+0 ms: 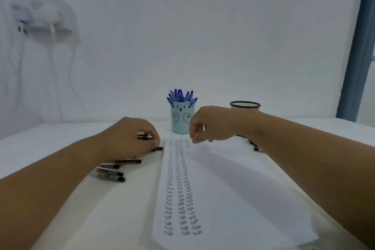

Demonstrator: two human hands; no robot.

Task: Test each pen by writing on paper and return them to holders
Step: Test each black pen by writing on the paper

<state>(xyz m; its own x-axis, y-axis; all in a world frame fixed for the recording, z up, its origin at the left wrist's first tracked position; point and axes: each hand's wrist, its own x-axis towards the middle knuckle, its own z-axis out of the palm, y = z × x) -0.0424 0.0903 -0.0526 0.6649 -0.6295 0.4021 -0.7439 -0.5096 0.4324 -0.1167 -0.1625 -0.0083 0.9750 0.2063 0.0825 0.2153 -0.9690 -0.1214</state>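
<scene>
Left to right: black pens (110,172) lie on the counter (60,134), long axes pointing toward the paper (223,199); the left hand (129,138), nearer, curls over them, grip hidden. Right hand (207,126), fingers loosely curled and seemingly empty, hovers before the bear holder (182,122); mesh holder (245,105) beyond.

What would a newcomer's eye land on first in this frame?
Likely the sheet of paper down the table's middle, filled with three columns of "Test". Behind it stands a light blue bear holder bristling with blue pens, while black pens lie loose by the left hand.
</scene>
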